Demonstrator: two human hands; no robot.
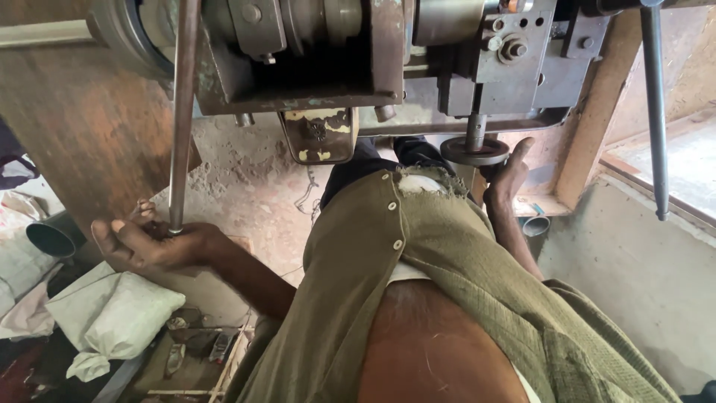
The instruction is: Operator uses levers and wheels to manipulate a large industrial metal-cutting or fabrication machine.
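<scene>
The person stands close against a heavy metal machine (350, 52) that fills the top of the frame, both hands already set on its controls. The left hand (153, 242), at the middle left, has its fingers (119, 240) curled shut around the lower end of a long steel lever (183, 112) that runs up to the machine at the upper left. The right hand (507, 175), right of centre, reaches up to a small round handwheel (475, 151) on a short vertical shaft under the machine body; its fingers wrap the wheel's rim from the right side, the thumb raised beside it. So the grip on both controls is made; no workpiece or cutting is visible from here, so how far the machine work itself stands cannot be told.

A second long rod (654, 112) hangs free at the far right. Below, a grey sack (112, 313) lies at the lower left with a dark pipe end (52, 237) above it, and scrap bits scatter the dusty floor (253, 194). The person's olive shirt (447, 283) hides most of the lower centre.
</scene>
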